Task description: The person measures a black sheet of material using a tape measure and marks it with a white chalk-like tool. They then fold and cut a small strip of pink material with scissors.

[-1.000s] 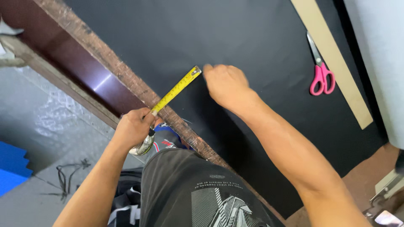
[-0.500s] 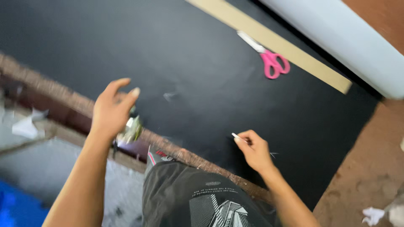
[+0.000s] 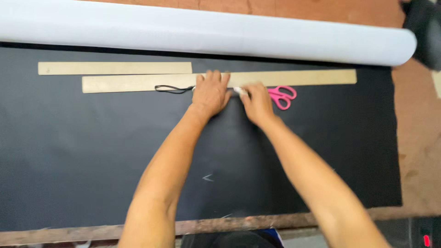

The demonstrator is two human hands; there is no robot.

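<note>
— Black sheet material (image 3: 92, 151) covers the whole worktable under my arms. Where are the hands?

— My left hand (image 3: 210, 92) lies flat, fingers spread, on the long wooden straightedge (image 3: 312, 77). My right hand (image 3: 257, 102), just beside it, pinches a small white piece, maybe chalk (image 3: 238, 90).

— Around them?

— Pink scissors (image 3: 281, 95) touch my right hand's far side; a shorter wooden strip (image 3: 115, 68) and a white roll (image 3: 206, 32) lie beyond.

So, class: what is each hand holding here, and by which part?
The left hand presses flat on the long wooden straightedge near its middle. The right hand pinches something small and white; what, cannot be told.
</note>
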